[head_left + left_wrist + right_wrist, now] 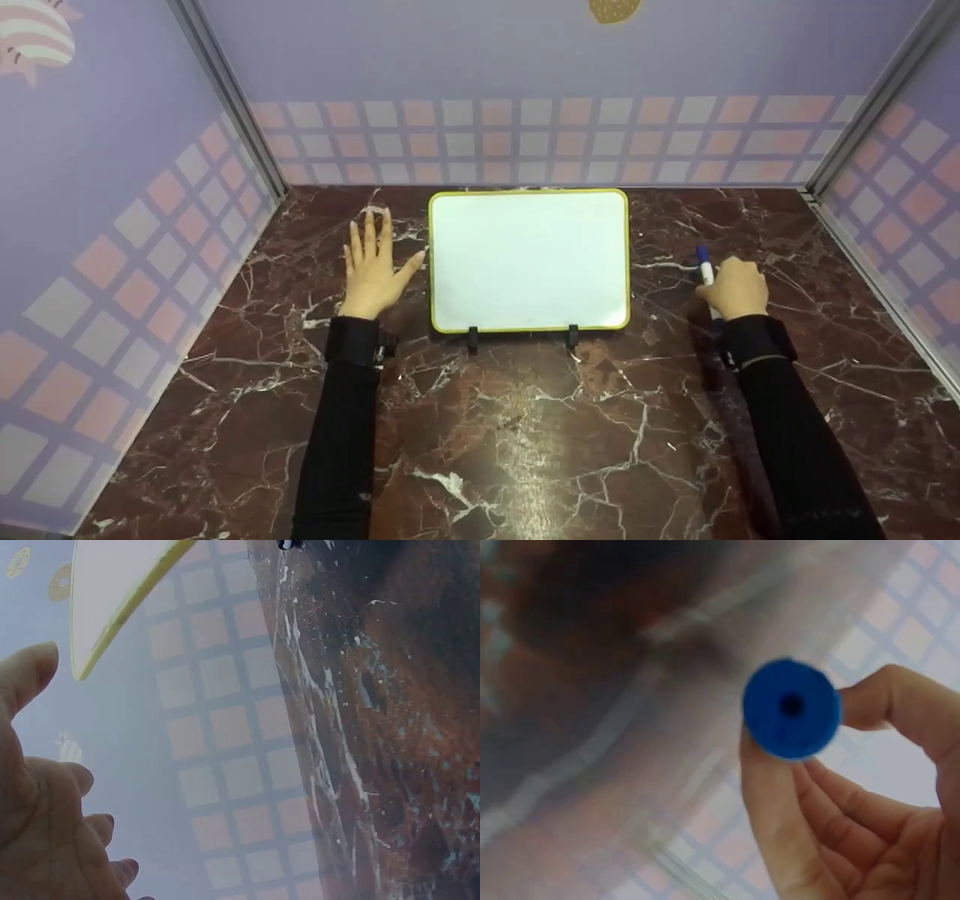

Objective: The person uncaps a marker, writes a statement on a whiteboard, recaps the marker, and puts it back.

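A small whiteboard with a yellow frame stands on two black feet in the middle of the table. Left of it my left hand has its fingers straight and spread, the thumb pointing at the board's left edge; in the left wrist view that hand holds nothing. My right hand, to the right of the board, grips a marker with a white barrel and a blue cap. In the right wrist view the marker's round blue end faces the camera, pinched between thumb and fingers.
The table has a dark red marbled top. A lilac back wall with checkered pink and white squares rises behind the board. Side walls of the same pattern stand at left and right, with metal posts at the corners.
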Demonstrator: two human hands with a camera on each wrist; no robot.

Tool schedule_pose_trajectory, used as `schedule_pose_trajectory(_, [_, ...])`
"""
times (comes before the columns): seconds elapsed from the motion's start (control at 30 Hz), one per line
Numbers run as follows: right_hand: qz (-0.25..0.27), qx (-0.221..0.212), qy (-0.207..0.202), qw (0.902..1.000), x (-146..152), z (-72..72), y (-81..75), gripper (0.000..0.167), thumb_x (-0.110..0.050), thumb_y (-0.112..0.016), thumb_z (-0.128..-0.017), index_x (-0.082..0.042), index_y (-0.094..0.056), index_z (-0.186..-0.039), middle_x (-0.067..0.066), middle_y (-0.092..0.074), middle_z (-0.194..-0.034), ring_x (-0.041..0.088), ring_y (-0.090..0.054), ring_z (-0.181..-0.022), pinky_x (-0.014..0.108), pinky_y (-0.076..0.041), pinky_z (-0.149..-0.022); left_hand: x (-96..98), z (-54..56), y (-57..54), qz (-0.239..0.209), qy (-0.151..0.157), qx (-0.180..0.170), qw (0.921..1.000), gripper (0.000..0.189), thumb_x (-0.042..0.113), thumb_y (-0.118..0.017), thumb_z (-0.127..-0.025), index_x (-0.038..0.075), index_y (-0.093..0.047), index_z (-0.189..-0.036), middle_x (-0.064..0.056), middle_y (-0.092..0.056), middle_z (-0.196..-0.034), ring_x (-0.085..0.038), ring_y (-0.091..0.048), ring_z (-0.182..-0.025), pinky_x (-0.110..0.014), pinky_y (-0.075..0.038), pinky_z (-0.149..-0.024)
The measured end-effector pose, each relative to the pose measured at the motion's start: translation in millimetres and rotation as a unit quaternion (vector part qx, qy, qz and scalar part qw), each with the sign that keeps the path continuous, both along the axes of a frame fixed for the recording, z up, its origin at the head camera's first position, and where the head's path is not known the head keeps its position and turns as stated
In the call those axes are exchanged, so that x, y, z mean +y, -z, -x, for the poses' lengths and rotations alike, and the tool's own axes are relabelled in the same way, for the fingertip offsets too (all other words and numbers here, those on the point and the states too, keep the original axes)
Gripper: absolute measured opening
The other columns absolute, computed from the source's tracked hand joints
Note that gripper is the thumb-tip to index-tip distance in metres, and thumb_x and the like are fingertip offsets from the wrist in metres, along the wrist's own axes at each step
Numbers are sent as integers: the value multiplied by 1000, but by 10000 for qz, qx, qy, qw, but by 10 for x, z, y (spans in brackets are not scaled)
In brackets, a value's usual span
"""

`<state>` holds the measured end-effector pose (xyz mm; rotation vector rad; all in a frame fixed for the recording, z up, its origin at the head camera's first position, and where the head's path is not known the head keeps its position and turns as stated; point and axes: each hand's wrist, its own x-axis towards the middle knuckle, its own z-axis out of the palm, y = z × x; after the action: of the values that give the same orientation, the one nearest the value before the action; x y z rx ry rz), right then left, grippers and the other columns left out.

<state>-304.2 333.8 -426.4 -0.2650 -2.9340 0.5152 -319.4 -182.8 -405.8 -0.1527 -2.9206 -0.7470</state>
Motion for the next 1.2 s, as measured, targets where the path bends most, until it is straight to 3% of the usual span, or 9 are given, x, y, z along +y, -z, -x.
schedule_pose_trajectory(0.17, [203, 832, -125, 9962, -191, -93, -345, 31, -18, -72, -83, 12, -67, -86, 36, -67, -87, 56, -63, -82, 63, -51, -69, 92, -25, -66, 2, 207, 659, 9976, 84, 52, -46, -101, 15, 2, -161, -13, 14, -166, -38, 15, -153, -56, 10, -125])
schedule_pose_trajectory(0.3, [305, 1468, -499, 9874, -475, -191, -559, 25, -12, -71, -81, 9, -70, -93, 31, -70, -86, 51, -65, -75, 61, -51, -66, 265, -45, -145, 417, 492, 1242, 9902, 82, 47, -48, -101, 14, -2, -161, -11, 10, -167, -35, 12, -154, -52, 9, -125])
schedule_pose_trajectory(0.43, [369, 1958, -994, 9749, -806, -303, -628, 21, -5, -70, -78, 7, -71, -96, 27, -72, -87, 46, -67, -71, 59, -55, -64, 527, -112, -241, 1035, 852, 1544, 9789, 80, 47, -47, -101, 13, -6, -160, -7, 8, -168, -32, 8, -155, -49, 8, -126])
schedule_pose_trajectory(0.57, [184, 2154, -1598, 9632, -1124, -423, -591, 15, 0, -69, -78, 5, -71, -91, 23, -72, -82, 42, -67, -68, 55, -57, -61, 823, -217, -287, 1574, 1490, 2060, 9542, 78, 44, -54, -98, 12, -17, -159, -8, -8, -167, -31, -7, -155, -52, -5, -127])
schedule_pose_trajectory(0.7, [-50, 2105, -2170, 9532, -1391, -540, -524, 15, 1, -71, -77, 3, -72, -92, 18, -70, -79, 36, -66, -65, 50, -58, -60, 1091, -332, -239, 1634, 2199, 2650, 9245, 73, 38, -64, -93, 12, -35, -154, -7, -34, -160, -27, -28, -150, -51, -20, -125])
schedule_pose_trajectory(0.8, [-120, 2056, -2527, 9454, -1527, -611, -466, 17, 0, -73, -76, 2, -74, -93, 15, -70, -79, 32, -65, -65, 46, -59, -61, 1219, -382, -150, 1515, 2544, 3057, 9049, 62, 33, -71, -88, 14, -51, -144, -5, -54, -146, -24, -46, -139, -44, -33, -121])
schedule_pose_trajectory(0.9, [-163, 1972, -2816, 9389, -1605, -656, -393, 20, 1, -75, -75, 1, -75, -95, 14, -69, -81, 30, -66, -69, 44, -59, -65, 1253, -398, -66, 1383, 2754, 3310, 8919, 41, 29, -74, -87, 15, -67, -125, -1, -69, -122, -19, -61, -119, -36, -46, -109])
schedule_pose_trajectory(1.03, [-256, 1881, -2967, 9359, -1629, -682, -303, 22, 3, -76, -78, 0, -74, -99, 14, -69, -87, 30, -69, -76, 43, -60, -70, 1253, -400, -18, 1221, 2957, 3221, 8910, 23, 28, -73, -87, 14, -74, -105, 0, -73, -103, -17, -67, -100, -32, -53, -94])
schedule_pose_trajectory(1.2, [-287, 1989, -2922, 9350, -1619, -691, -250, 19, 1, -75, -83, 0, -74, -103, 15, -72, -94, 31, -71, -82, 43, -60, -71, 1273, -409, -14, 1017, 3070, 2942, 8994, 22, 27, -71, -88, 11, -74, -103, -2, -71, -98, -20, -67, -93, -33, -54, -88])
